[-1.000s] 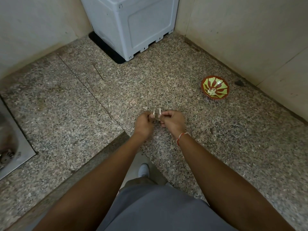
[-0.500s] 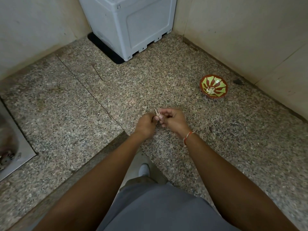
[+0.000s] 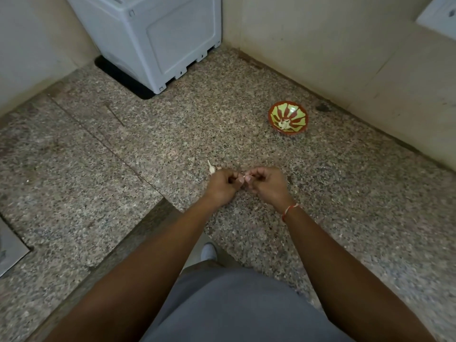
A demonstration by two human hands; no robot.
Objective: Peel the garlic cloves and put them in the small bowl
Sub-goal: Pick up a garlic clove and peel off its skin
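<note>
Over speckled granite [image 3: 345, 206], both hands [image 3: 223, 185] [image 3: 267, 183] pinch what seems a mostly hidden garlic clove [image 3: 243, 178].

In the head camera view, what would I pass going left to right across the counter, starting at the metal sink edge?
Sink → garlic piece → left hand → right hand → small bowl.

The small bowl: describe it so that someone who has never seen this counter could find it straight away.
Start at the grey plastic appliance in the back corner of the speckled granite counter, then follow the right-hand wall toward the person. The small bowl stands near that wall, beyond the right hand. It is the only dish there, red-brown with pale green petal-like stripes and something whitish inside.
</note>
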